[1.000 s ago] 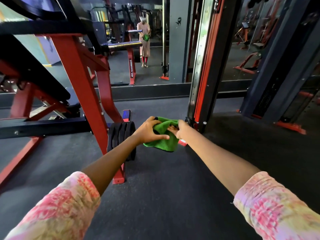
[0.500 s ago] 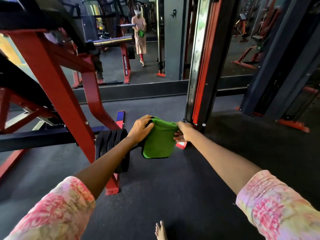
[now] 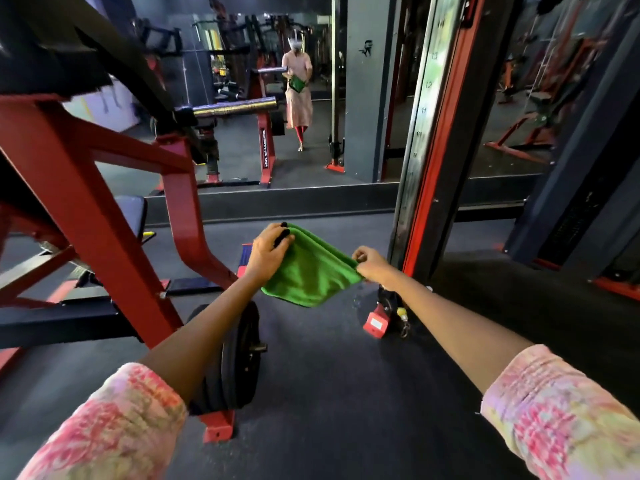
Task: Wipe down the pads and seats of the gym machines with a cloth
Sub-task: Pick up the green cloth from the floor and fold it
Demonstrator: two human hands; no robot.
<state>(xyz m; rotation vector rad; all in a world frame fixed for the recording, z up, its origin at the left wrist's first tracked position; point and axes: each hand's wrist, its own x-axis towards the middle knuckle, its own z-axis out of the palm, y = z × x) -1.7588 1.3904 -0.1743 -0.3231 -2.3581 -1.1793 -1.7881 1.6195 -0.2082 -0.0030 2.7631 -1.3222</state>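
Note:
A green cloth (image 3: 311, 271) is stretched between both hands in front of me, above the dark floor. My left hand (image 3: 268, 252) grips its upper left corner. My right hand (image 3: 372, 266) pinches its right corner. The cloth hangs folded, its lower edge sagging. A red-framed gym machine (image 3: 93, 209) with a black pad (image 3: 52, 43) stands at the left, its dark seat (image 3: 133, 216) partly hidden behind the frame.
Black weight plates (image 3: 239, 358) sit on a peg low on the machine, beside my left forearm. A red and black cable tower post (image 3: 426, 140) rises just right of the cloth. A wall mirror (image 3: 242, 133) ahead reflects a person and more machines.
The bunched cloth has been pulled open between my hands, which have moved apart. The view has moved forward, closer to the mirror and the machine.

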